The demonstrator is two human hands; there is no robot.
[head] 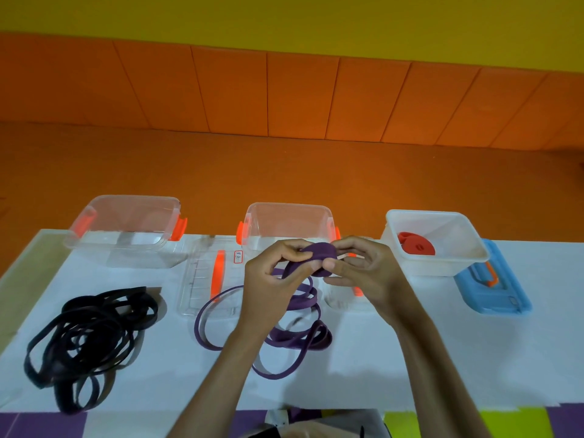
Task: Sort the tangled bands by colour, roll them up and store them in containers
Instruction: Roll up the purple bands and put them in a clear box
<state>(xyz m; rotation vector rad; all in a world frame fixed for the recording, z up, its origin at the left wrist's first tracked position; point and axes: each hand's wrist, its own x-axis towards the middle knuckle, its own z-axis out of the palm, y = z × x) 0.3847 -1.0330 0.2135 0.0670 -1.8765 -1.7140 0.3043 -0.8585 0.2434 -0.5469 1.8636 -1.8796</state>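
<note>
- We count three: left clear tub (121, 252), middle clear tub (289, 218), white tub (437, 265) holding red rolls (417, 245).
- Our left hand (271, 282) and right hand (368, 273) each grip, pinching one purple roll (320, 259) above the bench (410, 358).
- One black tangle (91, 336) lies left.

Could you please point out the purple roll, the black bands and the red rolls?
purple roll (321, 258), head view, its outer wrap.
black bands (104, 324), head view, middle of tangle.
red rolls (419, 248), head view, front roll's face.

A: Entry at 12 o'clock?
B: Yellow wall (284, 14) stood over orange padded panels (300, 96); orange floor (284, 169) lay below.
A: At 6 o'clock?
B: White table (410, 358); purple and lime floor tiles (458, 422) showed past its edge.
</note>
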